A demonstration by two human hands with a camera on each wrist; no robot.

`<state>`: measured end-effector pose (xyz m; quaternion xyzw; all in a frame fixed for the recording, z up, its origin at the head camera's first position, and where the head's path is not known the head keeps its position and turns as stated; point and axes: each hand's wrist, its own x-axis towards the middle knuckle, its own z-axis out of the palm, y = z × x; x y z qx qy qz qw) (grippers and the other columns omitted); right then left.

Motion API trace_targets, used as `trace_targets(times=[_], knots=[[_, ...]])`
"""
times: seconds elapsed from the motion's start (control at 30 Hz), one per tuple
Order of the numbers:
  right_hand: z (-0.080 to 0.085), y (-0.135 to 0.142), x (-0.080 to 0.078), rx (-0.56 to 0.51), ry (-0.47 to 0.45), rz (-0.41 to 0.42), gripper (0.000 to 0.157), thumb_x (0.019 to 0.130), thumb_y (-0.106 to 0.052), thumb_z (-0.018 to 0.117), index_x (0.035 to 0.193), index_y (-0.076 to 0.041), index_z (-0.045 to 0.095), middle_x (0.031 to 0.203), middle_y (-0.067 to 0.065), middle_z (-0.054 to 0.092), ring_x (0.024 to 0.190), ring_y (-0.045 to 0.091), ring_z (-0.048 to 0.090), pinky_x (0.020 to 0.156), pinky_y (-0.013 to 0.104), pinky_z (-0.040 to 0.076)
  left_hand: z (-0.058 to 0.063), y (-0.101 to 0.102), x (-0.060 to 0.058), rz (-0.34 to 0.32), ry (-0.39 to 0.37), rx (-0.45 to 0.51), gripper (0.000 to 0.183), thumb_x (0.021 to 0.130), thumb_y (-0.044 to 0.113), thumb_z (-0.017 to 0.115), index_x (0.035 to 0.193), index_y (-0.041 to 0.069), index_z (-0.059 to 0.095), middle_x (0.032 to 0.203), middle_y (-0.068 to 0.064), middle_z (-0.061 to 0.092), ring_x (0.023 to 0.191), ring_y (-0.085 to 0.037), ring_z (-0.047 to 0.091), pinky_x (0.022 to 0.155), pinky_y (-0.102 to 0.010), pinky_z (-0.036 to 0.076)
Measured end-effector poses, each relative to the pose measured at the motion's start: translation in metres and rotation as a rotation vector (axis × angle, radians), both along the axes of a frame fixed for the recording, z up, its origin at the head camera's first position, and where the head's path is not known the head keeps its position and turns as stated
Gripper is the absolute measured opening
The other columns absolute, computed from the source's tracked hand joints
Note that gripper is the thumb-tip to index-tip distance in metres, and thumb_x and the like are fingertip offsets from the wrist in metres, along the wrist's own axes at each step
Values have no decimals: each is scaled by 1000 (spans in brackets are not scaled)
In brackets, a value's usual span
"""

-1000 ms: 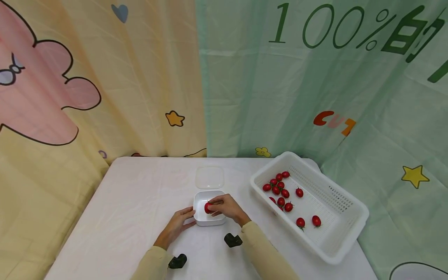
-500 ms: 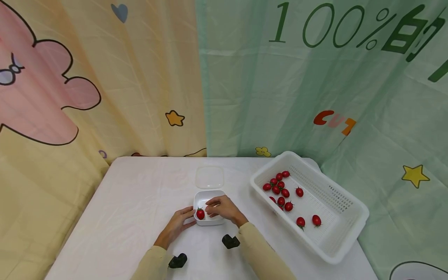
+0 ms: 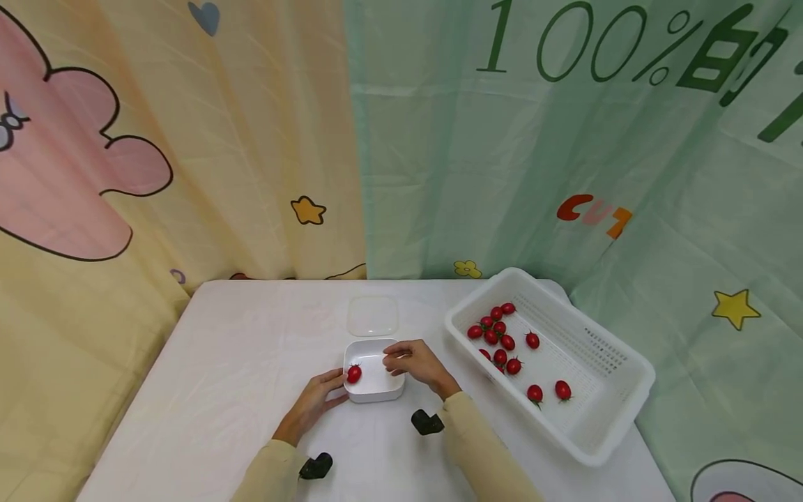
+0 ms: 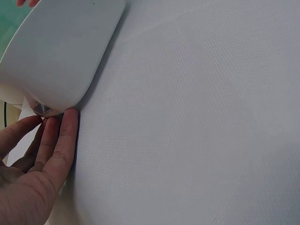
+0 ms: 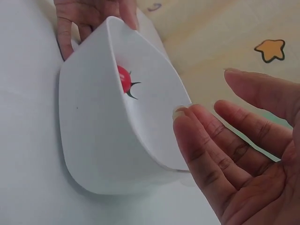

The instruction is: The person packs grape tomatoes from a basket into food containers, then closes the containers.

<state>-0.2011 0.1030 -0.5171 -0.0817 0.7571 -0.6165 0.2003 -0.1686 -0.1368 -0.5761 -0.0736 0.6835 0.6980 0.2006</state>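
Observation:
A small white square box [image 3: 376, 394] stands on the table with one red cherry tomato [image 3: 354, 374] inside, near its left wall. My left hand [image 3: 314, 403] rests its fingertips against the box's left side. In the left wrist view, the fingers [image 4: 68, 133] reach to the box wall [image 4: 61, 56] near a barcode label [image 4: 42, 108]. Over the box's right rim, my right hand [image 3: 419, 364] holds nothing; its fingers are apart and loosely bent. The tomato's [image 5: 124, 79] green stem end shows inside the box in the right wrist view.
A large white plastic basket [image 3: 592, 390] with several cherry tomatoes [image 3: 491, 337] stands at the right. Behind the small box lies a clear lid [image 3: 372, 316]. Printed curtains [image 3: 426, 174] hang around the table's [image 3: 232, 348] back and sides.
My right hand lets go of the cherry tomato, which now lies at the left in the box. That hand moves right, toward the box's rim. The left hand stays at the box.

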Motion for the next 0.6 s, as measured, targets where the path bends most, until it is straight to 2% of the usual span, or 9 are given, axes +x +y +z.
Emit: trace_targets(times=[0.37, 0.6], knots=[[13, 36, -4, 39, 17, -79, 36, 93, -14, 64, 121, 7, 60, 107, 15, 68, 90, 26, 68, 83, 37, 58, 1, 0, -2, 7, -11, 6, 51, 99, 18, 51, 139, -12, 40, 139, -28, 44, 122, -38, 48, 99, -48, 47], [20, 57, -6, 10, 11, -112, 37, 92, -16, 65, 121, 7, 60, 110, 18, 67, 94, 28, 68, 85, 37, 57, 1, 0, -2, -1, -11, -3, 52, 100, 19, 51, 140, -11, 38, 140, -29, 42, 124, -39, 48, 99, -48, 47]])
